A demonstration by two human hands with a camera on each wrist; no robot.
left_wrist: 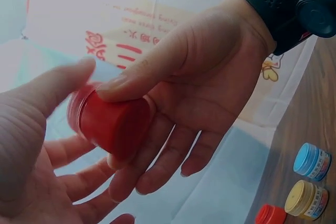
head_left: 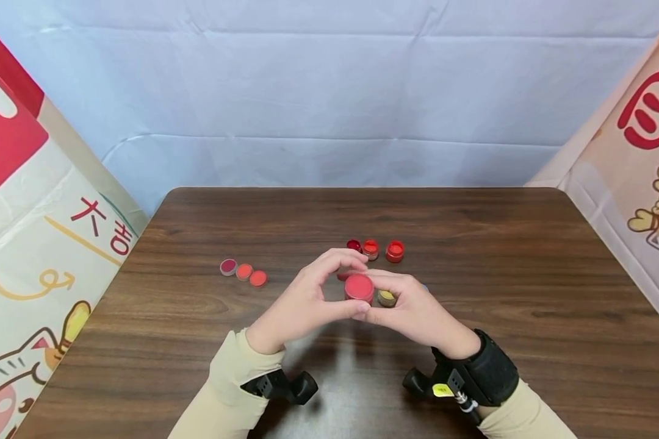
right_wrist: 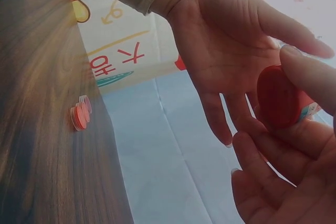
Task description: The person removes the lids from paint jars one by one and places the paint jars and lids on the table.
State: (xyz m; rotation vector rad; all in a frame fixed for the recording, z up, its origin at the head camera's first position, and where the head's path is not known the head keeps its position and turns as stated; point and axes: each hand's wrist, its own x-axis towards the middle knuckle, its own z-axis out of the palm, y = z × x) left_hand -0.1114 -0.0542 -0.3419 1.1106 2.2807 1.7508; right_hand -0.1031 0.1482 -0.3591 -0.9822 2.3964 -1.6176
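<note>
A small red paint jar (head_left: 359,287) is held up over the table between both hands. My right hand (head_left: 417,305) grips it, thumb on one side and fingers on the other; the right wrist view shows its flat red end (right_wrist: 281,98) turned toward the left palm. Around the jar's other side stands my left hand (head_left: 307,296), fingers loosely extended and thumb tip right at the jar's edge. Close by the right fingers is a jar with yellow (head_left: 386,297). A blue jar (left_wrist: 312,161) stands beside it, mostly hidden by the right hand in the head view.
Three small red jars, one of them at the right end (head_left: 395,251), stand farther back. Left of the hands lie three round lids in reds and orange (head_left: 244,272). A pale cloth (head_left: 329,110) hangs behind the wooden table (head_left: 472,225), with printed sheets at both sides.
</note>
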